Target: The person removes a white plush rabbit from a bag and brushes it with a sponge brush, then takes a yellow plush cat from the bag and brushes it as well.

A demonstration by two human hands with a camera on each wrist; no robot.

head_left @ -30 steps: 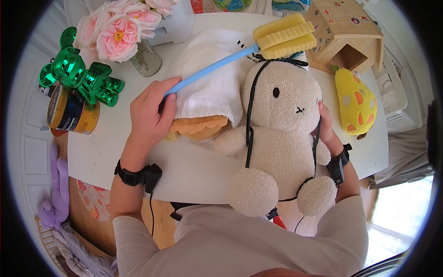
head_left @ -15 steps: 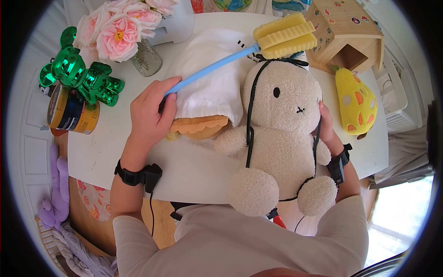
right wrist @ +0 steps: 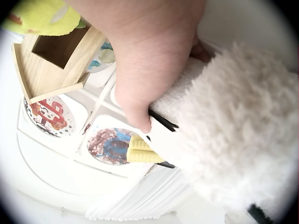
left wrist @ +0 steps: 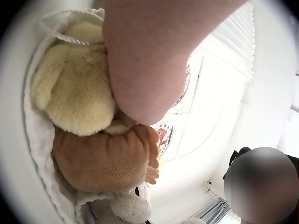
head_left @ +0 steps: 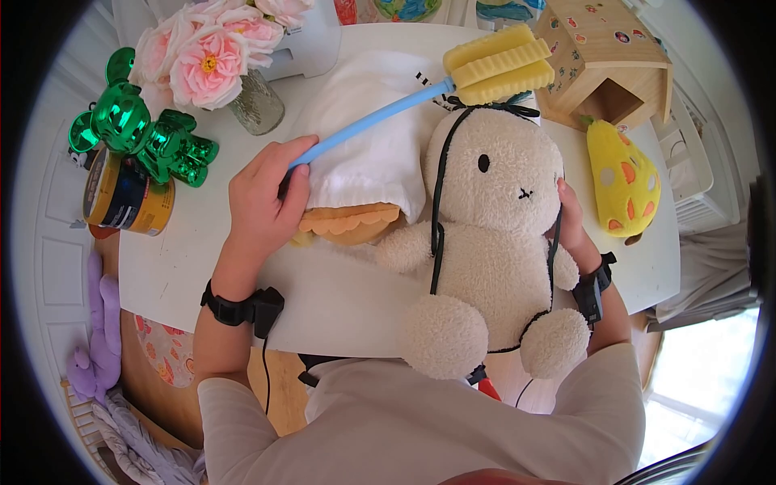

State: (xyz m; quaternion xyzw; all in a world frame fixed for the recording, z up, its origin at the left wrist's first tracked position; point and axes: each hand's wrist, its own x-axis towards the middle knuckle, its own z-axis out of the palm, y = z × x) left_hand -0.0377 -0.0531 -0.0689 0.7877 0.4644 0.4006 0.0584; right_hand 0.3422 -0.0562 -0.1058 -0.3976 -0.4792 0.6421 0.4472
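In the head view the left hand [head_left: 269, 187] grips the blue handle [head_left: 372, 121] of a brush with a yellow sponge head [head_left: 499, 65], which reaches over the top of a cream plush toy [head_left: 497, 174] with black cord round it. The right hand [head_left: 571, 214] holds the plush at its right side, most fingers hidden behind it; the right wrist view shows the thumb [right wrist: 140, 116] against the fleece. A white cloth bag [head_left: 364, 145] lies beside the plush, with a brown scalloped plush [head_left: 356, 222] at its mouth; the left wrist view shows a pale yellow furry plush [left wrist: 79, 88] there too.
Left on the white table [head_left: 194, 267] are a shiny green figure [head_left: 121, 121] on a yellow tub [head_left: 149, 206] and pink flowers [head_left: 208, 69] in a glass vase [head_left: 259, 103]. On the right are a wooden house [head_left: 602, 61] and a yellow spotted plush [head_left: 622, 178].
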